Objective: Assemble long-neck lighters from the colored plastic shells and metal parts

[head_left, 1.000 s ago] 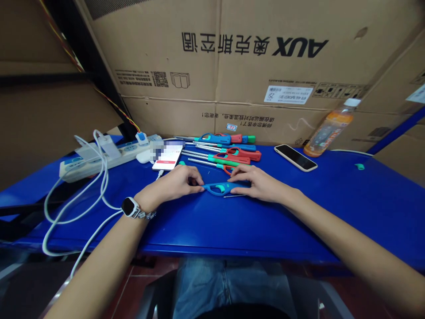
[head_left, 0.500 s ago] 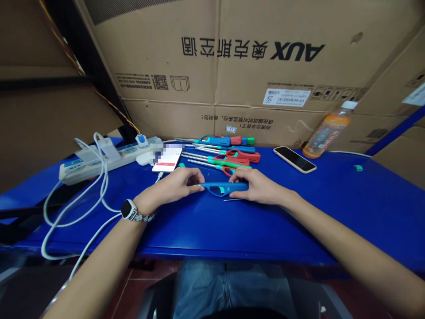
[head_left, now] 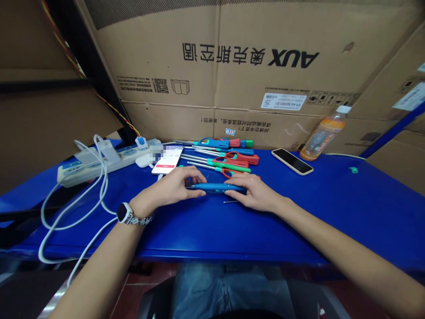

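Observation:
A blue utility lighter (head_left: pixel 215 187) lies level between my hands, its narrow edge turned up toward me. My right hand (head_left: pixel 254 188) grips the handle end with thumb and fingers. At the other end, my left hand (head_left: pixel 174 186) has its thumb and fingers around the part near the metal nozzle, which it mostly hides. Just below the lighter, close to my right thumb, a thin metal pin (head_left: pixel 230 202) rests on the blue table (head_left: pixel 212 235). Behind my hands lies a pile of red, blue and green lighters (head_left: pixel 232 155), their metal nozzles toward the left.
A lit phone (head_left: pixel 168 160) and a power strip (head_left: pixel 99 159) with looped white cables (head_left: pixel 56 221) are on the left. A dark phone (head_left: pixel 292 161), an orange drink bottle (head_left: pixel 322 137) and a small green piece (head_left: pixel 353 170) are on the right. A cardboard box (head_left: pixel 232 88) stands behind.
The blue lighter has rolled in my hands, so its trigger opening faces away from view and its edge shows. My left fingers have spread a little along it.

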Motion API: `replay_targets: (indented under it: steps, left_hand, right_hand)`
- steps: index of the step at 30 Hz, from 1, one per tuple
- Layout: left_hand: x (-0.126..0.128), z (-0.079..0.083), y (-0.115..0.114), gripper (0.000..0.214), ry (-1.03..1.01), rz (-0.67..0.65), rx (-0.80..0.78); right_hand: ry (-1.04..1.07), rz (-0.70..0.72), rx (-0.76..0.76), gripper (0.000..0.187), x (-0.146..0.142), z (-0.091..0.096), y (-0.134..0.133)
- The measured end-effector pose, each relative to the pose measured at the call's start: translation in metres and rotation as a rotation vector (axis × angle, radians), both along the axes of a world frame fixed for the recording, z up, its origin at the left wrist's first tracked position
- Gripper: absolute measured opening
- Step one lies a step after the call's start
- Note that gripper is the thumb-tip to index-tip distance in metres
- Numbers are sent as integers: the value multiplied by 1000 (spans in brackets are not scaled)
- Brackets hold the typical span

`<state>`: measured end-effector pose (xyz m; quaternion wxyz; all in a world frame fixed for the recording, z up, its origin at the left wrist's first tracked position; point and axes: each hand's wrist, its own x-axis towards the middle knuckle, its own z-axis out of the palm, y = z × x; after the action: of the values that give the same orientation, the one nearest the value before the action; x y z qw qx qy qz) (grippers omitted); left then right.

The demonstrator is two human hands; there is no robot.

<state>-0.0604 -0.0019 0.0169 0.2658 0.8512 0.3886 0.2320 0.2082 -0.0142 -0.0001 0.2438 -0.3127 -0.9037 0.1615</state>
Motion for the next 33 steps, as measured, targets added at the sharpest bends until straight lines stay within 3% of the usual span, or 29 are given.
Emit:
replay_targets:
  steps: [11,16,21,29,33]
  left_hand:
    - [0,-4,1,21,61,-60,67]
    - [-5,-2,1,23,113,-4,14]
    - [-6,-2,2,24,122,15,14]
    - [8,-4,-1,19,102,-84,230]
    - [11,2,-7,28,104,17,450]
  right_hand:
    - [-15,-129,-42,21,-5,-5,-3]
    - [85,-122,-66,16,12,-2,2]
    - [18,-161,-11,15,24,0,1]
    - [-161,-114,34,24,-10,10,-5]
    - [-180,-197,11,22,-8,10,-8]
